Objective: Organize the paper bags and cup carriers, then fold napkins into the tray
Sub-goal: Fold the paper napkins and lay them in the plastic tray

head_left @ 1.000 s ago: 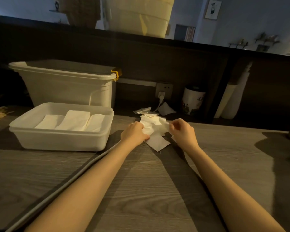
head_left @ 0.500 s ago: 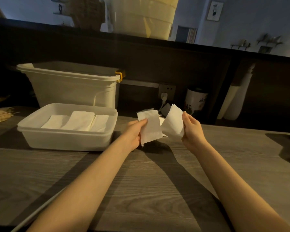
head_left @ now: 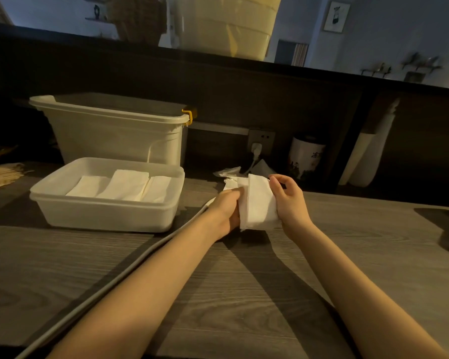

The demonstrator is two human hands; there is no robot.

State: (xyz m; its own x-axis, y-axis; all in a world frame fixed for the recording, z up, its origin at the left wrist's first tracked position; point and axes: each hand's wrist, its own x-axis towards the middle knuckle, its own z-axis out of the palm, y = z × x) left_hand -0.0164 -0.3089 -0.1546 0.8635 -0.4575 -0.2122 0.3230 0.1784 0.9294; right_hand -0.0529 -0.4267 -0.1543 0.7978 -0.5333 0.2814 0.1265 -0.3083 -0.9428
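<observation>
The tray [head_left: 106,216] lies to the left of my hands, its long side running left-right, so my left hand [head_left: 226,211] is nearer. Both it and my right hand [head_left: 288,200] grip one napkin [head_left: 257,203] above the table [head_left: 244,294] — half a second ago it was spread between them, now folded together.

Two bare forearms reached in from the bottom edge, uncovered along all their visible length, with no sleeve showing. The left hand [head_left: 224,212] and the right hand [head_left: 289,203] were bare too, ungloved. The fingernails looked short and plain, though dim light hid finer detail.
</observation>
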